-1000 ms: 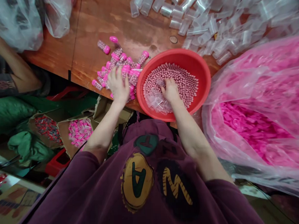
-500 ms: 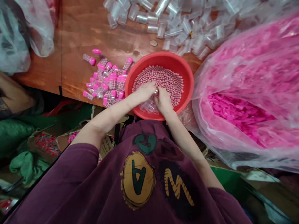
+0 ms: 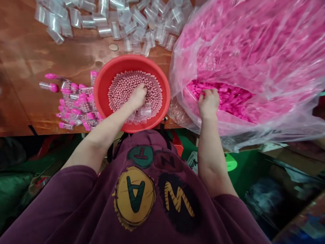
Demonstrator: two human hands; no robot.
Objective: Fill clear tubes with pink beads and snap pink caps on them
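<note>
My left hand (image 3: 139,95) is inside the red bowl (image 3: 97,90), closed over the pink beads (image 3: 123,82); what its curled fingers hold is hidden. Several clear plastic tubes (image 3: 145,110) lie on the beads below that hand. Over to the right, my right hand (image 3: 208,100) reaches into the torn mouth of a big plastic bag (image 3: 245,51). Its fingers are bent down among bright pink caps (image 3: 232,98), and I cannot make out whether one is pinched between them.
Left of the bowl lies a pile of bead-filled tubes with pink caps (image 3: 76,103). Many clear tubes (image 3: 116,17) are spread along the back of the wooden table (image 3: 14,70). The big bag takes up the right side and hangs past the front edge.
My right hand has left the bowl and moved right into the bag of pink caps. My left hand stays over the beads, now apart from the right. The view has swung right.
</note>
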